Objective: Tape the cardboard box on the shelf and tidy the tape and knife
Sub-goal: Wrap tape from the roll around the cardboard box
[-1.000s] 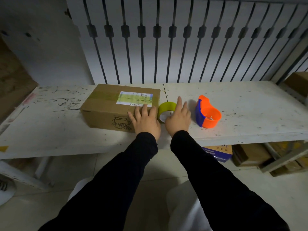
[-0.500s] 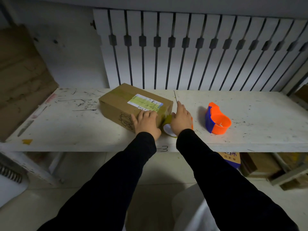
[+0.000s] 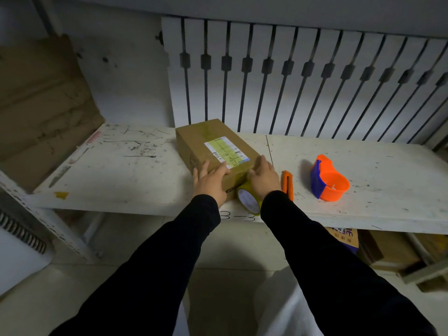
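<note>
A brown cardboard box (image 3: 213,144) with a yellow-green label lies at an angle on the white shelf (image 3: 126,180). My left hand (image 3: 210,182) lies flat on the box's near corner, fingers spread. Fingers straight, my right hand (image 3: 264,178) presses against the box's near right end. A yellowish tape roll (image 3: 248,202) stands tilted at the shelf's front edge, under my right palm and against the box. An orange knife (image 3: 287,184) lies just right of my right hand, apart from it.
An orange and blue tape dispenser (image 3: 329,181) sits on the shelf right of the knife. A slatted white panel (image 3: 303,76) stands behind the shelf. Flat cardboard (image 3: 41,105) leans at the left. Boxes (image 3: 388,251) lie under the shelf at the right.
The box has turned so that its near end points at me. Both hands moved with it. The tape roll came to the front edge, and the orange knife is uncovered.
</note>
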A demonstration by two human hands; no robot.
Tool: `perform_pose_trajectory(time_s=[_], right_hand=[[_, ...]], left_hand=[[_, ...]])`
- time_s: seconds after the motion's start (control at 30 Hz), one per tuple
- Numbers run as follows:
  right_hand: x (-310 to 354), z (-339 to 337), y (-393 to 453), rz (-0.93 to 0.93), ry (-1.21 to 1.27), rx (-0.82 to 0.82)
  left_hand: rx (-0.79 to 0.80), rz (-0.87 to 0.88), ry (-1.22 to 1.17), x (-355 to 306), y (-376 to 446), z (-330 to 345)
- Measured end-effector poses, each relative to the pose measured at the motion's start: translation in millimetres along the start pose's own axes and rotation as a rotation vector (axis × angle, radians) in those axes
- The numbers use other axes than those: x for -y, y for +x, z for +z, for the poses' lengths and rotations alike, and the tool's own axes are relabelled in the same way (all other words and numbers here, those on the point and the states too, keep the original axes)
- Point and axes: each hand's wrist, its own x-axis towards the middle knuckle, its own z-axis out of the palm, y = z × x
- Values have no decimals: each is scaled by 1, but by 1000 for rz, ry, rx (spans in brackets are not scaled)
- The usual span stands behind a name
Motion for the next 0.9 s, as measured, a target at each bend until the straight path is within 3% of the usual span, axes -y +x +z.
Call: perform_pose_trajectory(time_s=[0.13, 0.3, 0.57, 0.9], right_hand=[[-1, -7, 1, 37, -15, -30], [0, -6, -1, 88, -78, -62], [-2, 0, -12, 194, 204, -52], [-4, 10, -2, 61, 103, 15]], left_hand=[[-31, -129, -152, 6, 0, 0], [-28, -158, -296, 3, 1, -7], [-55, -180, -325, 6, 3, -7], [-124, -223, -224, 10, 8, -4]])
